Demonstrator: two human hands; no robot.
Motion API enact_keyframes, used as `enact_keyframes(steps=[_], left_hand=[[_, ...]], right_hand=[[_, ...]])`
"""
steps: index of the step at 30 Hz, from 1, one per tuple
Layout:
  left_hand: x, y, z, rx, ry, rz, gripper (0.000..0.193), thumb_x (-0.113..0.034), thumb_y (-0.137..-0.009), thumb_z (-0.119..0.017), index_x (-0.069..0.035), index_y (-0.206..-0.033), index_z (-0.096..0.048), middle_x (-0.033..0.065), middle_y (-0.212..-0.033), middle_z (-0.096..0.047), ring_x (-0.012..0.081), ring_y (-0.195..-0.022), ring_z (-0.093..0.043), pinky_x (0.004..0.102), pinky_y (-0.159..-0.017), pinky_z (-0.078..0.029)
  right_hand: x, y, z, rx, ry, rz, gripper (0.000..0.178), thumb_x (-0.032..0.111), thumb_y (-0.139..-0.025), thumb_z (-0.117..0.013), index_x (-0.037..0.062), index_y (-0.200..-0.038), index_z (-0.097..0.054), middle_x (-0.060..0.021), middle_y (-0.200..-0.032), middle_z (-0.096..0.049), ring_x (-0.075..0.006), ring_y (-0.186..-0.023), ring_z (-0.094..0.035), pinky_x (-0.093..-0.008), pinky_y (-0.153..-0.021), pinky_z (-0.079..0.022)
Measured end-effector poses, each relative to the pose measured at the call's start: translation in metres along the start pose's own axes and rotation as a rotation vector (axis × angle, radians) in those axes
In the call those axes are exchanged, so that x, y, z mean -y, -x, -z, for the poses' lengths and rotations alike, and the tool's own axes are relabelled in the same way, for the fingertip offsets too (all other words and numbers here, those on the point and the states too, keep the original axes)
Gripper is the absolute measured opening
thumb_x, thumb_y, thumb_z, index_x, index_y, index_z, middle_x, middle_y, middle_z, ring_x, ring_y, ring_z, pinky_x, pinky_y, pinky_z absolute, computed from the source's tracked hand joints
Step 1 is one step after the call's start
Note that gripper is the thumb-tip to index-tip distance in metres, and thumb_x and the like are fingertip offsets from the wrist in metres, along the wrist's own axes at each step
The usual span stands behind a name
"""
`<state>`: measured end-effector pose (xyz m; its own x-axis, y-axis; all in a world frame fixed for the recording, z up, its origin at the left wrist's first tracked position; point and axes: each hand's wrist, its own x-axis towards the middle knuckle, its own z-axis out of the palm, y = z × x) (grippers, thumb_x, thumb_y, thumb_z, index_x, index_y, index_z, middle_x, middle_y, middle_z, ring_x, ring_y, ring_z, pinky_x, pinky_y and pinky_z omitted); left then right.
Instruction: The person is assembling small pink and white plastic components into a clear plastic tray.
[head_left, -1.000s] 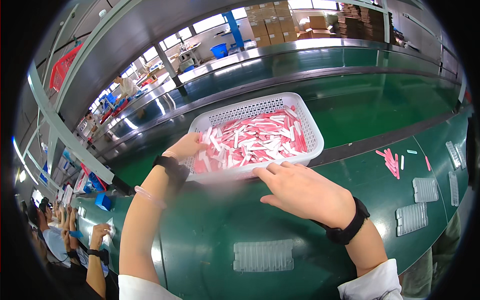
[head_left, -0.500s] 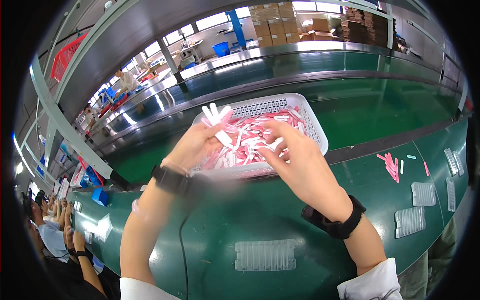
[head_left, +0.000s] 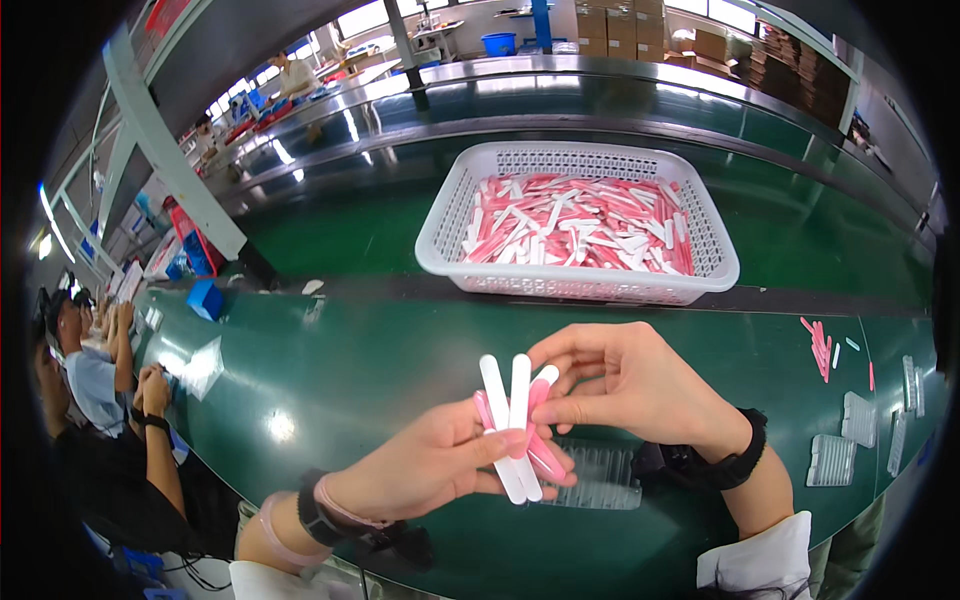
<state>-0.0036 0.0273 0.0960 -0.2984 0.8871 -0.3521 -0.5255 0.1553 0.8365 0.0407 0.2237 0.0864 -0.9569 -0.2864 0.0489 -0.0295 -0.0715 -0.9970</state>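
My left hand is closed around a small fan of flat, round-ended white and pink sticks, its thumb pressed across the white ones in front. Fingers of my right hand pinch the right side of the same bundle, near a white tip. Under both hands, a clear ribbed plastic tray lies on the green table, partly covered by them. Beyond them stands a white perforated basket filled with loose pink and white sticks.
On the right lie loose pink sticks and several clear ribbed trays. A blue box and a clear plastic bag sit at the left. Co-workers are along the left edge. A dark rail runs behind the table.
Both hands have come back from over the basket to above the near table. The left hand brought the sticks along; the right hand, apart before, now grips the bundle's side. The view has shifted.
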Motion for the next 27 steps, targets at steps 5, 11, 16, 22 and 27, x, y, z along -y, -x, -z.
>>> enact_keyframes(steps=[5,11,16,22,27], left_hand=[[0.025,0.004,0.013,0.062,0.024,0.037,0.030,-0.013,-0.093,-0.035,0.001,-0.119,-0.034,0.0162,-0.099,-0.054,0.0281,-0.096,-0.056,0.0379,-0.085,-0.047],[0.052,0.004,0.027,0.062,0.121,0.075,0.027,-0.018,-0.093,-0.035,-0.003,-0.116,-0.031,0.0070,-0.087,-0.052,0.0151,-0.079,-0.057,0.0263,-0.067,-0.049],[0.059,0.008,0.035,0.063,0.044,0.071,0.021,-0.019,-0.094,-0.033,-0.004,-0.108,-0.034,0.0043,-0.080,-0.049,0.0092,-0.062,-0.047,0.0212,-0.050,-0.037],[0.067,0.010,0.043,0.142,-0.129,0.199,0.016,-0.020,-0.094,-0.031,-0.006,-0.090,-0.037,-0.0005,-0.070,-0.041,0.0063,-0.054,-0.033,0.0201,-0.047,-0.030],[0.070,0.009,0.042,0.153,-0.167,0.175,0.020,-0.022,-0.094,-0.032,-0.003,-0.098,-0.034,-0.0009,-0.065,-0.038,0.0067,-0.053,-0.035,0.0210,-0.049,-0.033]], right_hand=[[-0.017,-0.007,-0.020,-0.008,0.001,-0.169,0.023,0.009,-0.078,-0.062,-0.0056,-0.095,-0.057,-0.0075,-0.071,-0.058,-0.0096,-0.064,-0.055,-0.0228,-0.060,-0.047],[-0.032,-0.015,-0.026,-0.016,0.200,-0.238,0.020,0.009,-0.078,-0.061,-0.0033,-0.093,-0.059,-0.0066,-0.069,-0.060,-0.0083,-0.061,-0.053,-0.0229,-0.058,-0.045],[-0.040,-0.019,-0.031,0.031,0.156,-0.294,0.027,0.009,-0.077,-0.062,-0.0010,-0.102,-0.055,-0.0063,-0.073,-0.060,-0.0100,-0.064,-0.056,-0.0228,-0.060,-0.046],[-0.036,-0.019,-0.042,0.082,0.369,-0.128,0.023,0.010,-0.076,-0.063,0.0015,-0.096,-0.057,-0.0067,-0.080,-0.058,-0.0139,-0.065,-0.058,-0.0265,-0.060,-0.048],[-0.034,-0.017,-0.045,0.095,0.506,-0.164,0.019,0.010,-0.075,-0.063,0.0005,-0.090,-0.059,-0.0088,-0.077,-0.061,-0.0161,-0.065,-0.059,-0.0267,-0.062,-0.049]])
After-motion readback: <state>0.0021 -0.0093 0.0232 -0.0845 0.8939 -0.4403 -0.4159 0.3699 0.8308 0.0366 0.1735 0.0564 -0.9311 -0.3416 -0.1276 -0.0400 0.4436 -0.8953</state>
